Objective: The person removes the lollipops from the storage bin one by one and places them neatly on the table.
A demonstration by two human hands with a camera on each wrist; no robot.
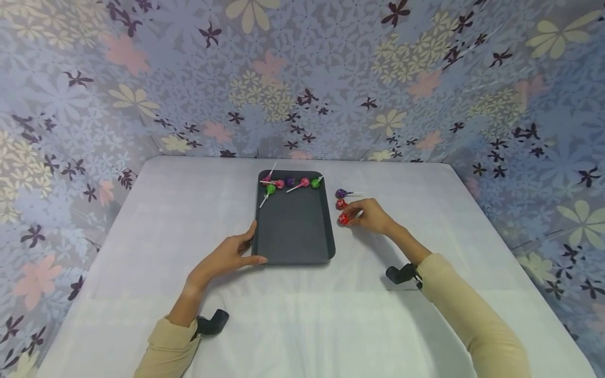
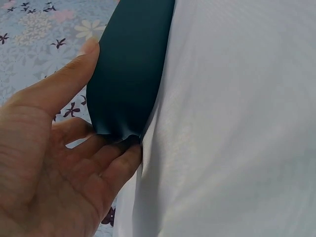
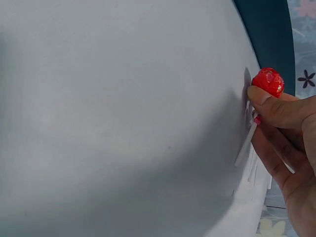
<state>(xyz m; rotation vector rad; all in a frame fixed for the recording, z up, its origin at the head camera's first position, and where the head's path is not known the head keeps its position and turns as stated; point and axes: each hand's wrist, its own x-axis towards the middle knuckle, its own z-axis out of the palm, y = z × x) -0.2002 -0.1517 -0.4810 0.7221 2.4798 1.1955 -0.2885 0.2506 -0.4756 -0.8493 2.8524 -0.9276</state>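
Right hand (image 1: 371,216) pinches red lollipop (image 1: 343,219); brushing could roll the neighbouring lollipop (image 1: 340,203) (round head); left hand (image 1: 228,257) grips tray (image 1: 294,231); tugging might tilt it.

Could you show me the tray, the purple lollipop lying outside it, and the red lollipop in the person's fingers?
Tray (image 1: 294,231): head view, on its bare floor.
Purple lollipop (image 1: 340,193): head view, on its round wrapped head.
Red lollipop (image 3: 269,81): right wrist view, on its shiny wrapped head.
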